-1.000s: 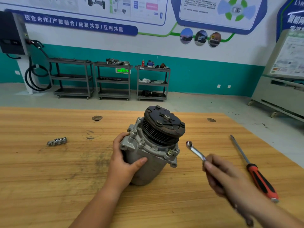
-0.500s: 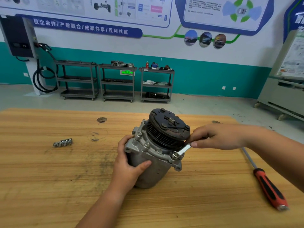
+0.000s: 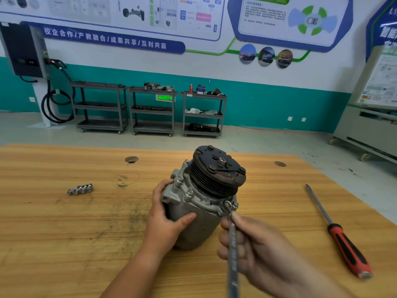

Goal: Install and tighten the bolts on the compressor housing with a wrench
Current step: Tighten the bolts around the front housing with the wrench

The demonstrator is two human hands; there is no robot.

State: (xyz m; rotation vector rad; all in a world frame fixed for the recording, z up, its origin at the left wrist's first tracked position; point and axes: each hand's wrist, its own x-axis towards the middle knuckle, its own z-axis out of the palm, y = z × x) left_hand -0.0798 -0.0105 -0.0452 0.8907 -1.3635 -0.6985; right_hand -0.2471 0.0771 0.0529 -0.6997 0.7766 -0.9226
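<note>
A pale wooden bench (image 3: 64,244) carries a grey cast-metal compressor housing (image 3: 193,224) with a black ribbed pulley, standing tilted near the bench's middle. The right hand (image 3: 257,250), just right of the compressor and nearer the camera, curls round a slim silver wrench (image 3: 233,250) whose ring end sits on a flange bolt (image 3: 227,204) at the housing's right edge. The left hand (image 3: 165,220) grips the housing's left flank, thumb across its front. A red-and-black-handled screwdriver (image 3: 343,246) lies well right of the compressor. A small cluster of silver metal pieces (image 3: 80,188) lies well to its left.
</note>
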